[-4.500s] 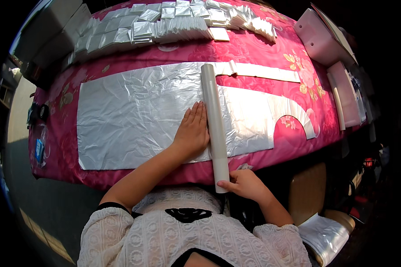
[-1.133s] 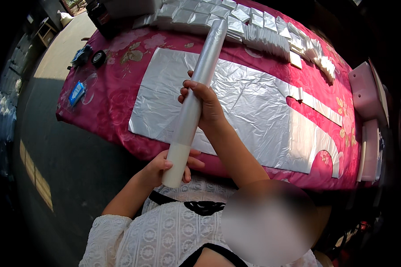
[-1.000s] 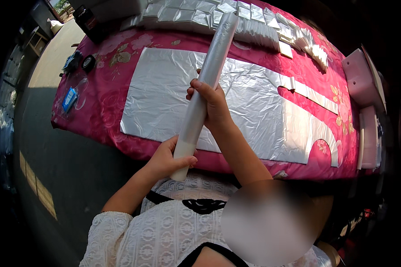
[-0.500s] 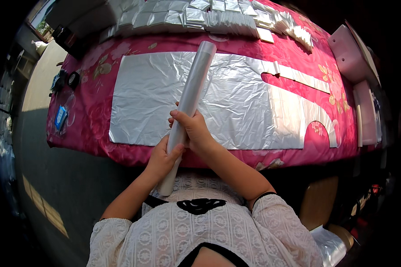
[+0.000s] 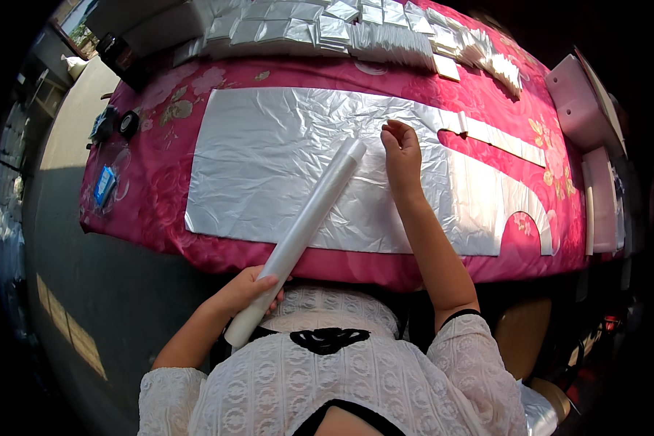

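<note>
A long roll of clear, whitish plastic film [image 5: 309,221] slants from my lap up over the table. My left hand [image 5: 251,291] is wrapped around it near its lower end. My right hand [image 5: 402,152] is off the roll, to the right of its upper end. Its fingers are loosely curled, with the thumb apart, and I see nothing held in them. Beneath both lies a flat, wrinkled silvery-white plastic sheet [image 5: 247,167], with curved cutouts and strap-like strips at its right end.
A pink flowered cloth [image 5: 152,225] covers the table. Folded white plastic packets [image 5: 291,33] are stacked along the far side. A black tape roll [image 5: 128,124] and a blue packet [image 5: 105,184] lie at the left. Pink boxes [image 5: 578,94] stand at the right.
My right hand has let go of the roll and moved up and right. The roll has come lower and tilted further right, with my left hand still around it. The view has shifted slightly.
</note>
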